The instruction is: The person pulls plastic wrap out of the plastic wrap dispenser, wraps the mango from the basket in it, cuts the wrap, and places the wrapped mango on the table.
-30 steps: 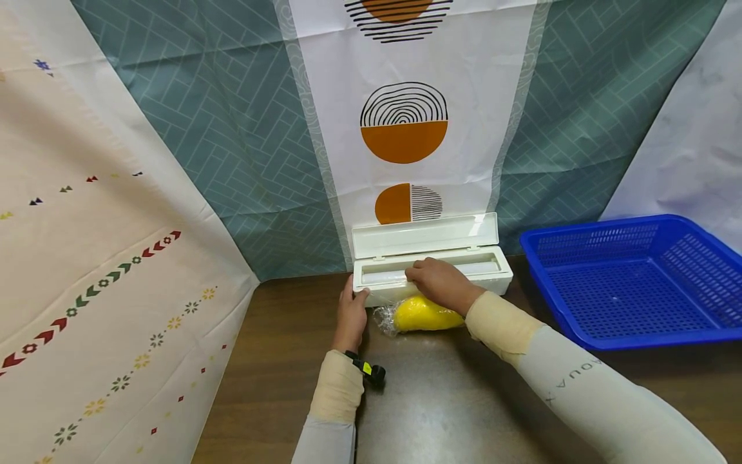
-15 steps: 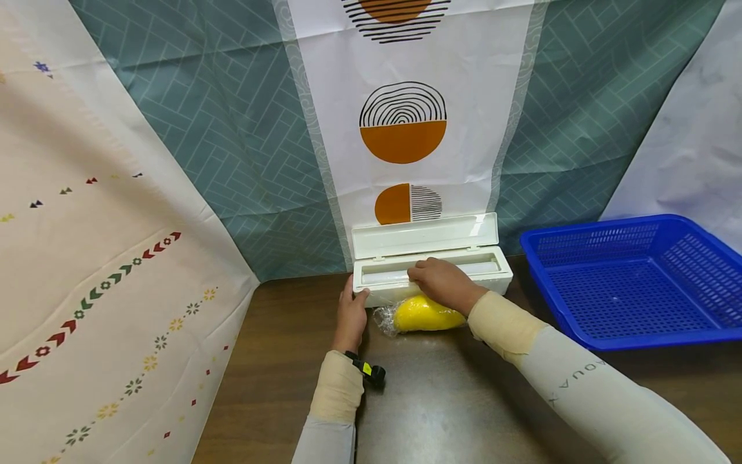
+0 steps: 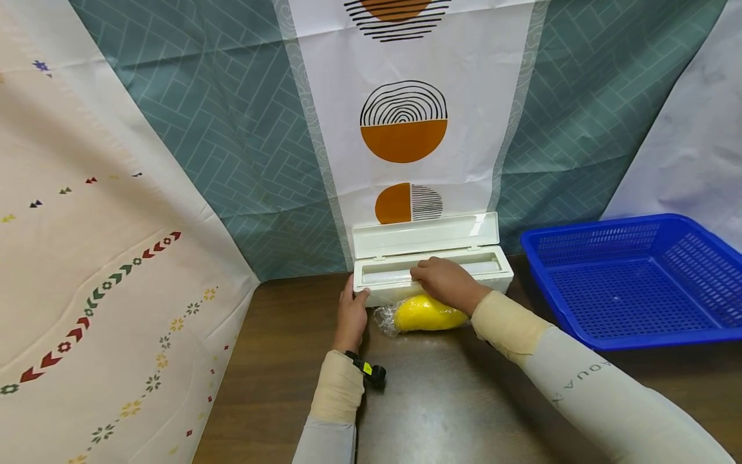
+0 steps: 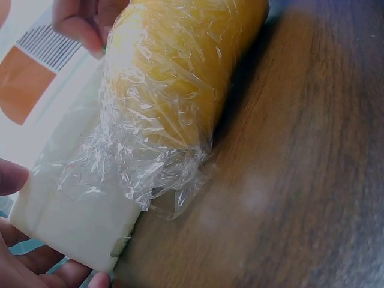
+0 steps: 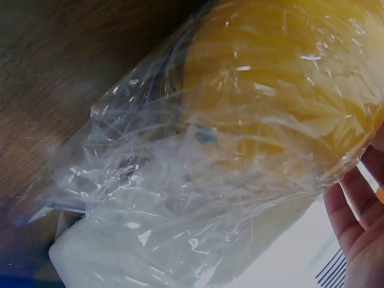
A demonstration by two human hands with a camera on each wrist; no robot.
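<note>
A white cling film dispenser (image 3: 382,296) stands against the backdrop with its lid (image 3: 426,236) up and a pale roll (image 3: 480,267) inside. My left hand (image 3: 351,316) grips its left end, thumb on the front corner and fingers round the side. Over the trough is my right hand (image 3: 443,281), bent fingers at the roll; their tips are hidden, so I cannot tell whether they pinch film. In front of the dispenser lies a rounded yellow thing (image 3: 427,314), mango-like, wrapped in crinkled cling film (image 4: 144,162). Beside it, the right hand's fingers (image 5: 345,219) show in the right wrist view.
A blue perforated basket (image 3: 632,293) stands to the right on the brown wooden table (image 3: 272,367). Hanging cloth (image 3: 278,161) closes off the back, and a patterned cream cloth (image 3: 116,290) lines the left side.
My right hand has slid slightly to the right along the roll. The left hand, the dispenser and the wrapped yellow thing stay in place.
</note>
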